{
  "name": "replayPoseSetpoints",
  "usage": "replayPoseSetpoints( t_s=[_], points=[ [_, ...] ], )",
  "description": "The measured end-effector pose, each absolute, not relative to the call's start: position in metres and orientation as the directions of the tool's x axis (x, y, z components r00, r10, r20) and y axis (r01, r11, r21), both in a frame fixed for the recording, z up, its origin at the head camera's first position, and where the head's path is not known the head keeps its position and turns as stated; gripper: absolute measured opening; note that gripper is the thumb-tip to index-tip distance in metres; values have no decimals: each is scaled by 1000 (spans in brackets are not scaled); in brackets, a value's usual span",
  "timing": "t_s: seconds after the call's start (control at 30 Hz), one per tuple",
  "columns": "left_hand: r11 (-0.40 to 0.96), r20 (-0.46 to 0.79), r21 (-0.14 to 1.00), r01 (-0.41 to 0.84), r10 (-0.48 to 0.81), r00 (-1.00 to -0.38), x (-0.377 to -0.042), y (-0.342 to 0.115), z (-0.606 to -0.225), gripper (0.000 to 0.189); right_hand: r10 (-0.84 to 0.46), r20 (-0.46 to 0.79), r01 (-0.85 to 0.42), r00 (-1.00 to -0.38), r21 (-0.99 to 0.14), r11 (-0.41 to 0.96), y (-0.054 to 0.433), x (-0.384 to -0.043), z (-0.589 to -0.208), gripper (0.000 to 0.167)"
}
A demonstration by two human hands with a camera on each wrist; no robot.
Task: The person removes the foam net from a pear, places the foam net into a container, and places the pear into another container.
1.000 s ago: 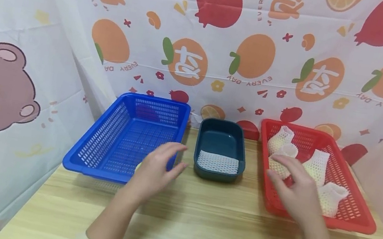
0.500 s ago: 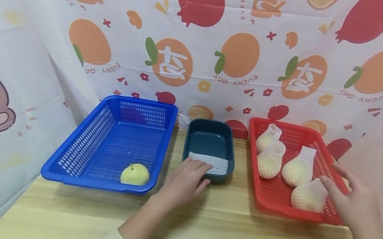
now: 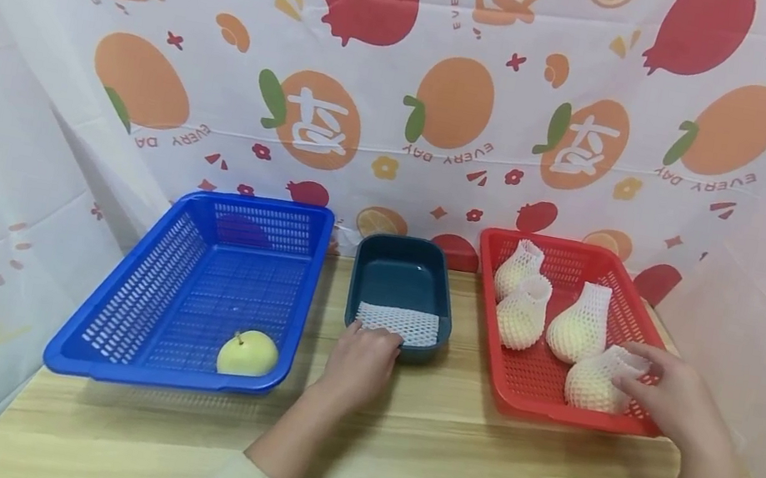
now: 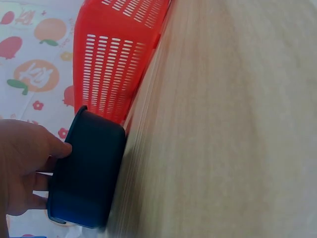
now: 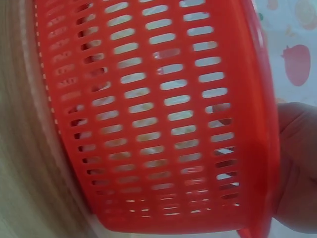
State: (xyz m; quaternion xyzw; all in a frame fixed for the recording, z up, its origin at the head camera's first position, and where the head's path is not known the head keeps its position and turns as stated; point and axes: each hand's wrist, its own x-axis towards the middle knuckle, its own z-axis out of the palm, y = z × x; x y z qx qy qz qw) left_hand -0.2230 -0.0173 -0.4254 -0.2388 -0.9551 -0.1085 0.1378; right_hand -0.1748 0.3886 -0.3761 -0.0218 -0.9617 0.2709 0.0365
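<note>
My left hand (image 3: 362, 362) holds the front rim of a dark green tray (image 3: 430, 357). In the left wrist view its thumb (image 4: 63, 149) lies on the tray's outer wall, the other fingers over the rim. White foam netting (image 3: 403, 323) lies flat in the tray's near end, beside those fingers. Over the red basket (image 3: 530, 406), my right hand (image 3: 683, 399) has thumb and fingers curved about the neck of a net-wrapped pear (image 3: 590, 385). The right wrist view shows mostly the basket's wall, with part of the hand beyond its rim. Several more netted pears (image 3: 575, 339) stand in that basket.
A blue basket (image 3: 139, 376) stands at the left, with one unwrapped yellow-green pear (image 3: 248, 353) in its near right corner. All three containers rest on a wooden table (image 3: 436, 468), close to a fruit-print cloth (image 3: 392, 181) hanging behind.
My left hand has left the blue basket, uncovering the bare pear, and come to the tray's rim. My right hand swung right, then lowered to the nearest netted pear. The head view has shifted right.
</note>
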Motion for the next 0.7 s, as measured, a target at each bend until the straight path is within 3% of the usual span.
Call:
replayPoseSetpoints(
  t_s=[0.17,0.37,0.7],
  points=[
    [863,278,173,474,419,-864,-223,-18,-425,9,117,32,81,-993,-544,835,387,-178,-381,61],
    [859,268,216,464,405,-874,-223,-19,-425,25,170,36,122,-985,-555,823,386,-180,-386,63],
    [857,252,241,456,399,-882,-223,-21,-424,28,186,83,110,-979,-551,827,381,-183,-389,51]
  ],
)
